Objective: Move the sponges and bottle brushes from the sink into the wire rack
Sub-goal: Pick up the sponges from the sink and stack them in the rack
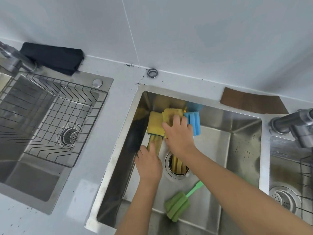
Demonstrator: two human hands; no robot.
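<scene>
Frame center, in the sink (245, 133): left hand (149, 164) grips a yellow sponge (155, 122), right hand (178, 134) lies open-fingered over another yellow sponge (171, 114) and the blue sponge (194, 121).

Two bare forearms enter from the bottom edge, and no sleeve, cuff or glove shows on either one up to where the picture cuts them off. The left hand (149, 164) is uncovered, with no ring, watch or band on the wrist. The right hand (177, 134) is likewise uncovered, its wrist plain. Fingernails appear short and unpainted, though the wide-angle view is too soft to be certain. No marks or jewellery are visible on the arms.
</scene>
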